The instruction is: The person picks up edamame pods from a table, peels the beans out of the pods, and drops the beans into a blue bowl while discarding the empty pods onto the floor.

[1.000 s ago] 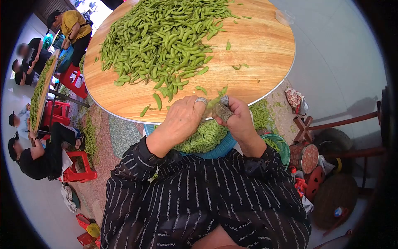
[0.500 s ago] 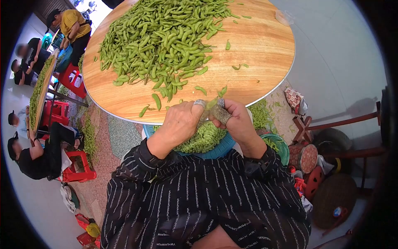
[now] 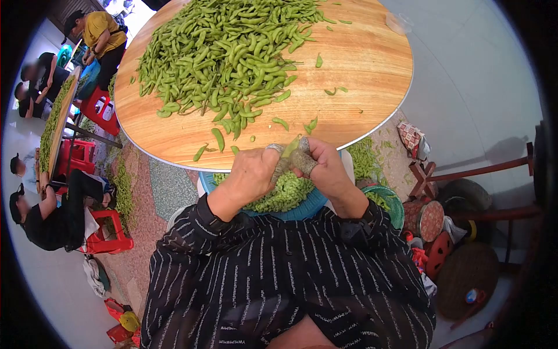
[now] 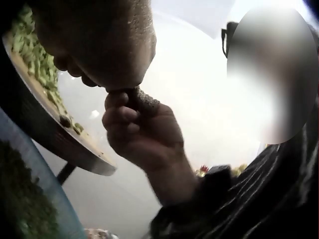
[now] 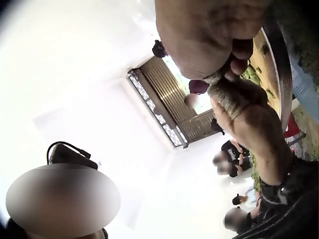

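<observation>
A green soybean pod (image 3: 290, 147) is pinched between my two hands, just off the near edge of the round wooden table (image 3: 354, 70). My left hand (image 3: 250, 174) grips it from the left, thumb on top. From the other side my right hand (image 3: 326, 167) pinches it with curled fingers. Grey textured coverings (image 3: 303, 161) wrap the thumbs and some fingers. Below the hands sits a blue basin (image 3: 302, 216) of shelled green soybeans (image 3: 282, 195). In both wrist views the hands meet closely, and the pod is hidden there.
A large heap of soybean pods (image 3: 215, 64) covers the table's far left, with loose pods (image 3: 218, 139) near the front edge. A green basket (image 3: 392, 205) stands to the right on the floor. At left, people sit round another table (image 3: 61, 125) beside red stools (image 3: 107, 231).
Both hands have drawn slightly down and left with the pod, and their fingers have shifted along it. A small loose bean now shows on the table near the left hand.
</observation>
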Available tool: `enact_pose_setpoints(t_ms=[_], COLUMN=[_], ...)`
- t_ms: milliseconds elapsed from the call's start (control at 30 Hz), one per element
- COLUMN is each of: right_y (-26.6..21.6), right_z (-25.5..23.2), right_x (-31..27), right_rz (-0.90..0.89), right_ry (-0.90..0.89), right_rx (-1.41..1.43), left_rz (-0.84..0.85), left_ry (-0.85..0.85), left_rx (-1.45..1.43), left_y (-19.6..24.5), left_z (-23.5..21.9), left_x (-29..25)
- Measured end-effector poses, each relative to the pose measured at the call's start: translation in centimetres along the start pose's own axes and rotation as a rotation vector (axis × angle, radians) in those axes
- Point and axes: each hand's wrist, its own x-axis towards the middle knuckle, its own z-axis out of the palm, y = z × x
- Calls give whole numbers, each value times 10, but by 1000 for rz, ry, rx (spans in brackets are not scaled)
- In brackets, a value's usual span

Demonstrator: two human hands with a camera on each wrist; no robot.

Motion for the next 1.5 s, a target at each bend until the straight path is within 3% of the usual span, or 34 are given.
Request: enact_pose_setpoints(t_ms=[67,100,167,200,267,300,367,400,467,567,633,700,800,933,1033,1100,1133,1200,1233,1300,1333,1500], right_y=[4,5,7,10,19,18,16,13,9,10,10,20,34,34,30,30,27,10,1,-8,-11,3], right_z=[3,4,7,4,-4,-2,4,4,2,1,3,-3,-5,-2,-9,-10,-13,-24,-32,-49,-58,-120], right_x=[1,1,2,2,4,4,1,0,-4,-7,-9,-11,-15,-17,-10,-16,-18,-24,-27,-35,-40,-86], right_rz=[-70,-68,-252,-251,-404,-406,-287,-287,-268,-355,-334,-311,-326,-291,-404,-350,-370,-330,-305,-250,-191,209], right_ry=[-18,-22,-40,-41,-92,-95,-54,-56,-159,-261,-266,-378,-323,-295,-339,-334,-298,-273,-250,-245,-239,8], right_rx=[17,18,-97,-96,-462,-462,-272,-271,-418,-614,-555,-709,-674,-603,-876,-847,-705,-692,-683,-773,-862,-1078], left_rz=[-129,-133,-384,-385,-682,-681,-543,-545,-415,-481,-514,-557,-834,-964,-814,-491,-502,-249,-247,-141,-249,-324], left_ry=[113,114,226,227,83,87,115,116,117,16,-62,-136,-367,-363,-266,-344,-358,-401,-398,-40,-90,-145], left_rx=[-364,-362,-972,-971,-1422,-1419,-937,-936,-658,-844,-880,-913,-1157,-1304,-1200,-618,-628,-362,-359,-398,-325,-70], left_y=[1,5,14,11,2,4,13,14,15,15,14,10,9,10,11,8,12,9,8,9,8,-6], left_z=[8,9,8,9,11,9,3,2,-1,-5,-4,0,-1,5,21,13,5,-9,-10,-9,-10,8], left_x=[-6,-7,-8,-11,-17,-17,-17,-20,-25,-34,-42,-51,-45,-44,-47,-53,-54,-42,-35,-18,-9,8])
